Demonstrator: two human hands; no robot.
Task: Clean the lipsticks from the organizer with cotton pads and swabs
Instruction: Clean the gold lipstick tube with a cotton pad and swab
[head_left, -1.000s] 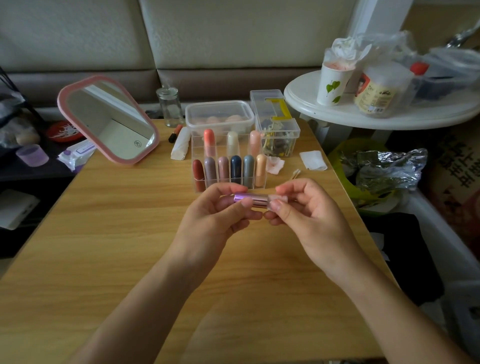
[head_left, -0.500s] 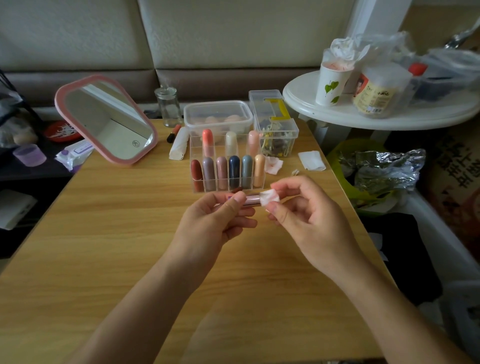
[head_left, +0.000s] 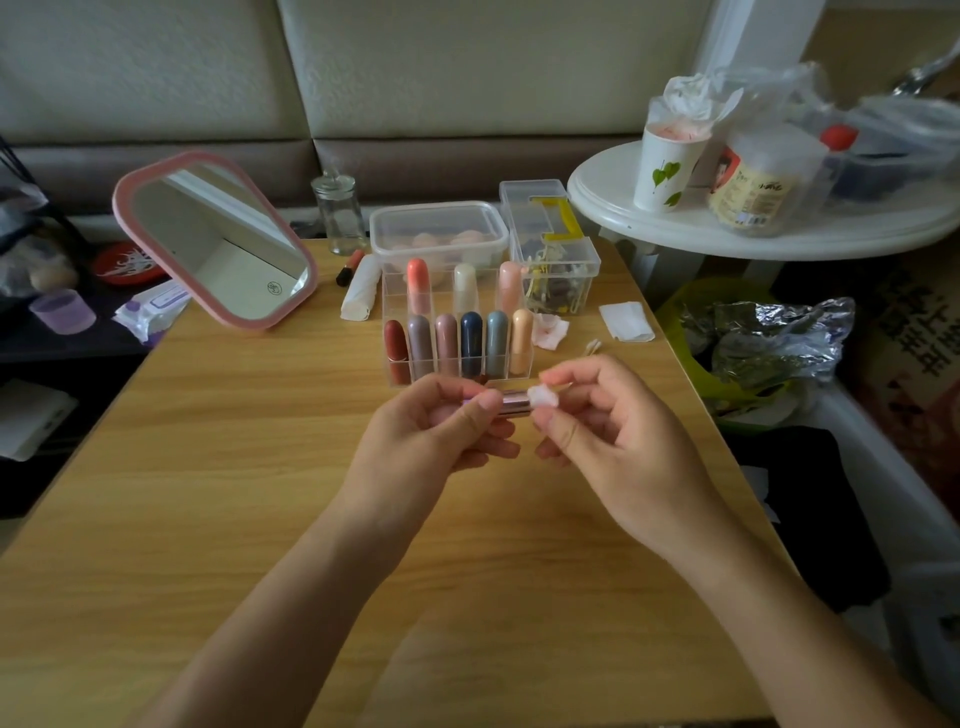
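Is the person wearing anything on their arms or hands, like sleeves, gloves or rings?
No. The left hand and right hand are bare: no gloves, rings or watch show. The left forearm and right forearm are bare too, with no sleeve in view. The fingernails look short and unpainted.

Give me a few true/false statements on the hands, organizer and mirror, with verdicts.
1. The left hand grips a metallic lipstick tube. True.
2. The right hand is empty. False: it pinches a white cotton wad at the tube's end.
3. The front row of the organizer holds six lipsticks. True.
4. The pink-framed mirror lies face down. False: it stands tilted, glass showing.
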